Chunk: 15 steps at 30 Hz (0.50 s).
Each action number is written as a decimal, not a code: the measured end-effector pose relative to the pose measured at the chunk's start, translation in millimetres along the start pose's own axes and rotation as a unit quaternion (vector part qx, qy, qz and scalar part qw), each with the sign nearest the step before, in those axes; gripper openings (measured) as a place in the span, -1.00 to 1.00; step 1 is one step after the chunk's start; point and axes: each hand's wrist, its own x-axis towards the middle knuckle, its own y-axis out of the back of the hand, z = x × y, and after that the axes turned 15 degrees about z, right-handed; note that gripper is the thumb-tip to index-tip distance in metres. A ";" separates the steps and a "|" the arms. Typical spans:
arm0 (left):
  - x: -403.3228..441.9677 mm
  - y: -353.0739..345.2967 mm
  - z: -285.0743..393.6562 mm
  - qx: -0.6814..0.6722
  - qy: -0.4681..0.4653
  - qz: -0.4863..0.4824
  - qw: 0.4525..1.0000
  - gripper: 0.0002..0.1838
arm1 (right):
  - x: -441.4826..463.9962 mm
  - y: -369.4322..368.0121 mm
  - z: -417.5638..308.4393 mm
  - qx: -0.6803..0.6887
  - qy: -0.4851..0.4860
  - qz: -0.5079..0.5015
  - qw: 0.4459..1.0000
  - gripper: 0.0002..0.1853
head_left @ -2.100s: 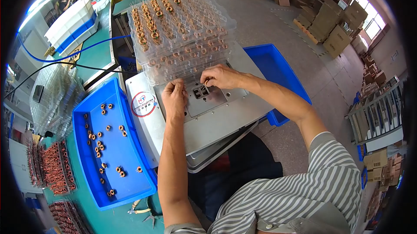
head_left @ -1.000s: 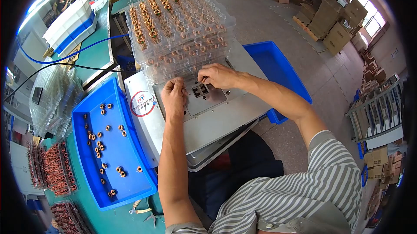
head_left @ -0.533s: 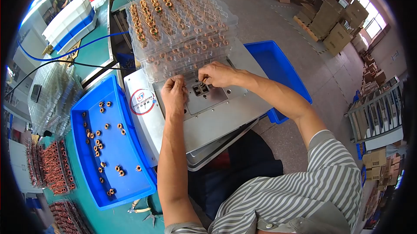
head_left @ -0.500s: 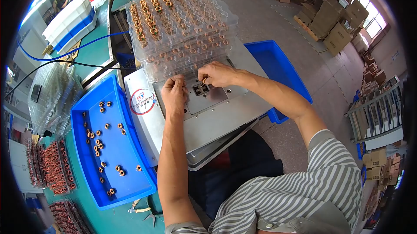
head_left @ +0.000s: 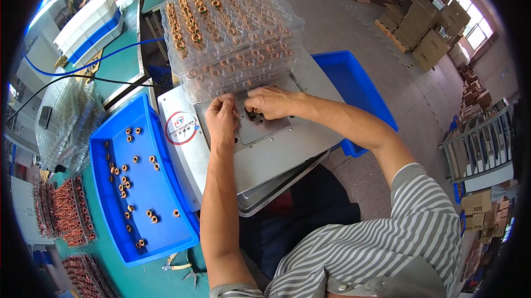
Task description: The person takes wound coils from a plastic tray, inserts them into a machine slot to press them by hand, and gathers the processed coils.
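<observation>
Over metal plate, left hand pinched, right hand curled, contents unclear; I judge coils light, leads bendable: grip rings.

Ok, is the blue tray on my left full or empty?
Neither. Small copper-coloured rings lie scattered in the blue tray, with bare bottom between them.

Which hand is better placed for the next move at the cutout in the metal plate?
Right, most likely: the right hand reaches over the cutout in the metal plate. The left hand is off to its left, fingertips pinched; I can't tell what either holds.
</observation>
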 end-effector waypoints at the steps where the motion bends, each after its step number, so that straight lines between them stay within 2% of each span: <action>1: -0.3 0.2 0.7 -0.001 0.000 0.002 1.000 -0.84 | -0.4 -1.1 -0.6 -0.015 -0.005 0.006 1.000 -0.82; 7: -0.1 -0.9 -2.5 0.009 -0.011 0.003 1.000 -0.83 | -2.9 -0.7 -5.4 -0.008 -0.013 0.007 1.000 -0.80; 11: -0.3 -1.9 -3.7 0.024 -0.046 0.001 0.999 -0.82 | -3.4 -2.8 -2.7 -0.020 0.004 0.023 1.000 -0.79; 13: -0.4 -1.2 -5.1 0.032 -0.057 0.002 0.998 -0.81 | -4.7 -2.9 -4.1 -0.003 -0.022 0.015 1.000 -0.78; 15: 0.1 -1.0 -6.9 0.059 -0.099 0.005 0.993 -0.81 | -4.7 -6.9 -4.9 -0.010 -0.008 0.029 1.000 -0.79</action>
